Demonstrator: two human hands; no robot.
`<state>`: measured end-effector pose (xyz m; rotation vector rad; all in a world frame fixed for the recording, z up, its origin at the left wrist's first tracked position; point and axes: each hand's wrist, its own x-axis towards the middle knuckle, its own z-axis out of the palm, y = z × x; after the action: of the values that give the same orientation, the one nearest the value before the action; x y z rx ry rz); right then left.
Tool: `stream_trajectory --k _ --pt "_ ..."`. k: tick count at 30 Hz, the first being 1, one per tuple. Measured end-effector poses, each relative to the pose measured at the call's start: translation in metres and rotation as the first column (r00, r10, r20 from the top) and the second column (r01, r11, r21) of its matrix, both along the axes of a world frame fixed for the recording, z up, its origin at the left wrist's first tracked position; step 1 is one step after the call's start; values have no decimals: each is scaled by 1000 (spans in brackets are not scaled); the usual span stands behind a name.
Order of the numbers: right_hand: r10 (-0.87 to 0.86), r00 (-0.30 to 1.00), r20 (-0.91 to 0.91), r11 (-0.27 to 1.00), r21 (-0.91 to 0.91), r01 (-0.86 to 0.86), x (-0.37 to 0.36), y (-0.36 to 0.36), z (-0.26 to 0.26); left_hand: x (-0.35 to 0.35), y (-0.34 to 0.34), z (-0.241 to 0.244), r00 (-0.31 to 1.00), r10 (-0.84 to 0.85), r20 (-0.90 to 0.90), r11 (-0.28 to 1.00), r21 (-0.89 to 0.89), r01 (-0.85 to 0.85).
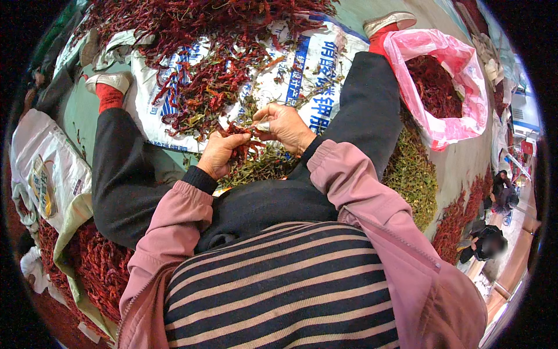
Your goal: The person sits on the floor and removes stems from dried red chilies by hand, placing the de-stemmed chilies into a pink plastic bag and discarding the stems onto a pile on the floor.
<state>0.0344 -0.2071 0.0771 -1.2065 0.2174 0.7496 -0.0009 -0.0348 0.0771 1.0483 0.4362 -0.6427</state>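
Observation:
My left hand (218,153) holds a bunch of dried red chili peppers (239,150), its thumb pressed on top of them. Close to its right side, my right hand (283,126) pinches at the same bunch with bent fingers; something pale shows at its fingertips, too small to name. Both hands are above a heap of dry green-brown stems (257,171) between my legs. Just beyond them, a loose pile of dried red chilies (205,91) with stems mixed in lies on a flattened white woven sack (338,56) with blue printing.
A pink plastic bag (471,94) of dried chilies stands open at the right. Below it spreads a heap of greenish stems (412,187). A large chili heap (196,17) lies at the far edge. A white sack (52,161) and more chilies are at left; people sit at far right.

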Motion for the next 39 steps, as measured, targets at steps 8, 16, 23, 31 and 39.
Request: stream_trajectory --k 8,16,23,31,39 --pt "487 618 617 631 -738 240 -3 -14 -22 12 -20 19 998 -51 22 997 -49 52" --pt "313 783 537 790 -605 99 -27 -62 -64 72 -84 58 978 78 -192 982 -157 -109" --pt "291 881 372 732 -679 45 -16 -82 -13 152 -311 173 822 -499 275 797 -226 560" --pt "287 863 416 812 -584 12 -13 -84 -22 170 -369 90 942 -317 106 881 -335 334" --pt "273 819 505 857 -514 32 -6 -68 -71 142 -211 55 927 -354 124 922 -116 368"
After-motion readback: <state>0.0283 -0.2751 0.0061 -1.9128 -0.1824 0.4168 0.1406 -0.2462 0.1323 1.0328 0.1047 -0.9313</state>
